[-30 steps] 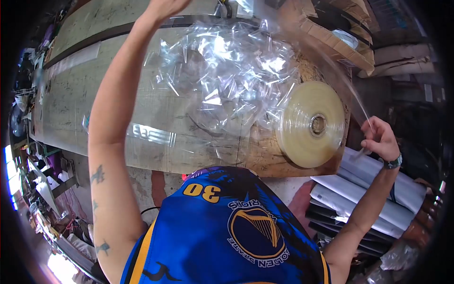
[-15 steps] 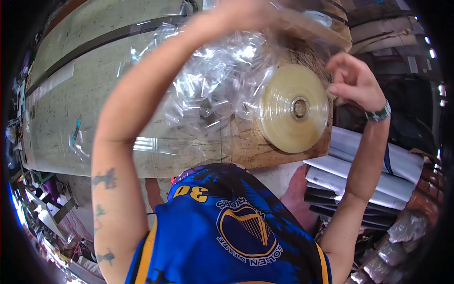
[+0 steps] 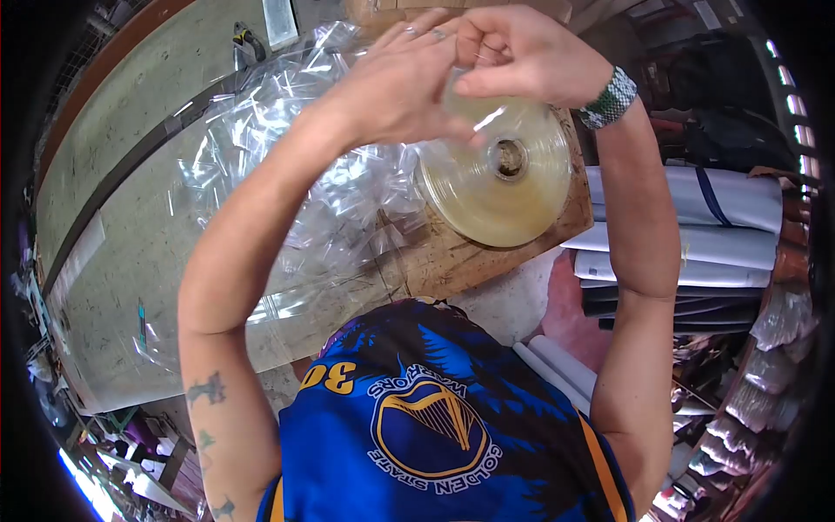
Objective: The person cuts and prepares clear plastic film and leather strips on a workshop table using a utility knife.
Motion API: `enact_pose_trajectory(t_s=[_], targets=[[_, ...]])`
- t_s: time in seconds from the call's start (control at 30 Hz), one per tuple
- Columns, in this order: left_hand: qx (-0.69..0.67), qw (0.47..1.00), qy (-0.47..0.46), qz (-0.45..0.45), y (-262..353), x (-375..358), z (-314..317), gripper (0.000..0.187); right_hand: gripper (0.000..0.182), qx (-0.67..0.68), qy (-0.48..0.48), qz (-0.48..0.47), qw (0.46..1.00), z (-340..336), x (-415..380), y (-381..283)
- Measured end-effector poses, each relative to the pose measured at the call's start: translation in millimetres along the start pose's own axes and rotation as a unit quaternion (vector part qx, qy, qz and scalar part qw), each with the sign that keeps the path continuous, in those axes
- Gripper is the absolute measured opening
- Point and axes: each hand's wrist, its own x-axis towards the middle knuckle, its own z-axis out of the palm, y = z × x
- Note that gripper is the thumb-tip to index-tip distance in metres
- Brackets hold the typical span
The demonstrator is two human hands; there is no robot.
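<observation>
My left hand [image 3: 404, 83] is stretched out above a heap of crumpled clear plastic pieces [image 3: 296, 204], its thumb reaching over the edge of a large roll of clear film [image 3: 539, 196]. Close beside it, my right hand [image 3: 531, 61] has its fingers curled in and its thumb pointing left. Whatever those curled fingers grip, if anything, is too thin or hidden to make out. The film roll lies flat with its round core opening facing up, and both hands cover part of its far side. A patterned band [image 3: 611, 98] circles my right wrist.
Pliers [image 3: 248, 45] lie at the far left of the worktable [image 3: 122, 296], and a teal-handled tool [image 3: 142, 322] lies near its left edge. Under the roll is a brown board [image 3: 461, 268]. White wrapped rolls [image 3: 739, 204] are stacked to the right, below table height.
My right hand has moved left, across the roll, to meet my left hand. My left hand has come lower and nearer, its fingers now spread over the plastic. The view has shifted.
</observation>
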Motion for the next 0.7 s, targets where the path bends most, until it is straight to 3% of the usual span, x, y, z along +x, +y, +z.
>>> enact_pose_trajectory(t_s=[0.07, 0.1, 0.13, 0.23, 0.27, 0.3, 0.37, 0.4, 0.47, 0.5, 0.53, 0.57, 0.63, 0.7], targets=[[-0.073, 0.981, -0.118, -0.136, -23, 15, -16, 0.06, 0.023, 0.032, 0.013, 0.009, 0.999, -6, -3, -24], [-0.111, 0.957, -0.177, -0.202, -36, 13, -23, 0.053, 0.038, -0.013, 0.012, 0.005, 1.0, -14, -14, -8], [-0.065, 0.989, -0.02, -0.135, -59, -18, -25, 0.043, 0.042, 0.01, 0.002, 0.028, 1.0, -21, -34, -12], [-0.086, 0.975, -0.034, -0.2, -151, -86, -76, 0.044, 0.042, 0.039, -0.008, 0.127, 0.991, -40, -103, 10], [-0.012, 0.986, 0.028, -0.166, -161, -109, -86, 0.041, 0.042, 0.062, -0.017, 0.176, 0.982, -46, -123, 19], [-0.026, 0.965, -0.06, -0.253, -194, -132, -99, 0.039, 0.042, 0.056, -0.004, 0.181, 0.982, -53, -140, 31], [0.034, 0.963, -0.031, -0.266, -223, -188, -90, 0.039, 0.044, 0.044, 0.027, 0.191, 0.98, -60, -165, 50], [0.119, 0.899, -0.171, -0.384, -269, -215, -82, 0.035, 0.044, 0.042, 0.029, 0.182, 0.982, -58, -160, 46], [0.216, 0.902, -0.237, -0.289, -219, -196, -66, 0.07, 0.044, 0.035, 0.043, 0.176, 0.983, -52, -138, 31], [0.126, 0.903, -0.258, -0.32, -166, -145, -60, 0.107, 0.044, 0.024, 0.043, 0.134, 0.99, -42, -121, 29], [0.07, 0.961, -0.171, -0.205, -115, -109, -48, 0.106, 0.044, 0.013, 0.038, 0.09, 0.995, -30, -99, 26], [0.018, 0.986, -0.108, -0.124, -76, -77, -31, 0.108, 0.045, 0.03, 0.019, 0.074, 0.997, -18, -77, 19], [-0.046, 0.999, -0.02, -0.009, -11, -27, -3, 0.093, 0.044, 0.056, 0.009, 0.037, 0.998, -1, -40, 3], [-0.006, 0.989, -0.115, -0.096, 7, 7, -1, 0.072, 0.042, 0.08, 0.03, 0.012, 0.996, 8, -19, -7]])
